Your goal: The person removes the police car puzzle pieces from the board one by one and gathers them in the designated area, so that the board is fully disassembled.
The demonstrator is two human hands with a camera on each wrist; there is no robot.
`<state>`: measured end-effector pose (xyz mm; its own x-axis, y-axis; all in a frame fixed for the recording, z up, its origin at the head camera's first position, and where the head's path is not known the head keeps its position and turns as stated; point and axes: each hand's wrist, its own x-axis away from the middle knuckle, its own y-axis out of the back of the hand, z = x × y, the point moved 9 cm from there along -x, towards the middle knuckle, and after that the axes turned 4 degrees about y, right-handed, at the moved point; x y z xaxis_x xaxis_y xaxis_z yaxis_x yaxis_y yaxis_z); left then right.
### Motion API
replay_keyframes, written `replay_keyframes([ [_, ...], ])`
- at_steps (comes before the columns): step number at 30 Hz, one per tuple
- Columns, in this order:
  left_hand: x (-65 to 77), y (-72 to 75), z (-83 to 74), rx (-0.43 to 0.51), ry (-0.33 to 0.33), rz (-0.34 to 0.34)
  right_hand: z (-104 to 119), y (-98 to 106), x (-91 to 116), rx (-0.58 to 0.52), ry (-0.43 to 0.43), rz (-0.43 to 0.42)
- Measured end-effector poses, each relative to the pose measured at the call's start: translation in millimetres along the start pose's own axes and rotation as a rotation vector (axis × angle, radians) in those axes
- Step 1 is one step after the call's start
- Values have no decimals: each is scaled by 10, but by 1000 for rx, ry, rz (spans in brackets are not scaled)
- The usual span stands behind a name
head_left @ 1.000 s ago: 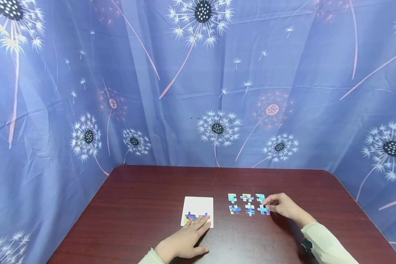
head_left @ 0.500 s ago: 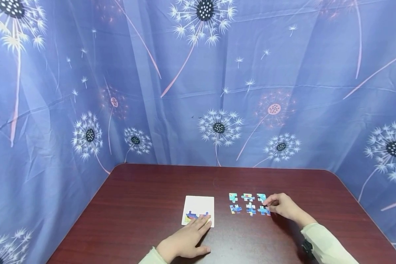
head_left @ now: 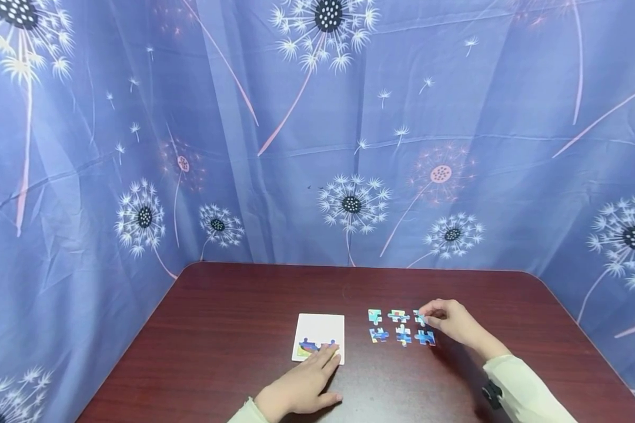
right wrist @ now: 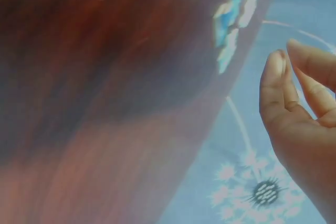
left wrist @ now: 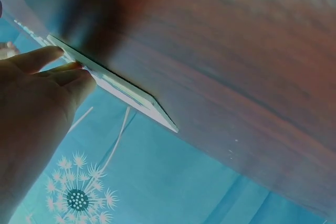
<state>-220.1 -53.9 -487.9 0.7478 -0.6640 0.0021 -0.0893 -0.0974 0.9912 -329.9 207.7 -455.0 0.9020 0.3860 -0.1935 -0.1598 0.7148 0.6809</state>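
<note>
My left hand rests flat on the lower part of a white puzzle board, its fingers over joined puzzle pieces in blue, red and yellow. Part of these pieces is hidden by the fingers. The left wrist view shows the fingertips on the thin board. To the right, my right hand hovers by the top-right puzzle piece, which its fingertips partly cover. In the right wrist view the thumb and fingers are bent loosely with a gap and nothing between them.
Loose puzzle pieces lie in two rows right of the board, among them a corner piece, a blue piece and another blue piece. They lie on a dark red wooden table. A blue dandelion-print curtain hangs behind it.
My right hand has lifted slightly away from the lower-right piece, up toward the top-right one; the lower-right piece now shows whole. The left hand stays on the board.
</note>
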Motion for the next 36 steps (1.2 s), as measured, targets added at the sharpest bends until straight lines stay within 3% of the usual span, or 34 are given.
replay_keyframes([
  [9, 56, 8, -40, 1, 31, -29, 456, -337, -315, -31, 177, 46],
  [21, 119, -78, -43, -5, 229, 28, 1033, -1108, -732, -81, 324, 169],
  [29, 92, -91, -47, -27, 266, 31, 1171, -1622, -861, -126, 326, 300],
  [36, 89, -100, -46, -25, 254, 28, 1186, -1887, -905, -165, 273, 382],
])
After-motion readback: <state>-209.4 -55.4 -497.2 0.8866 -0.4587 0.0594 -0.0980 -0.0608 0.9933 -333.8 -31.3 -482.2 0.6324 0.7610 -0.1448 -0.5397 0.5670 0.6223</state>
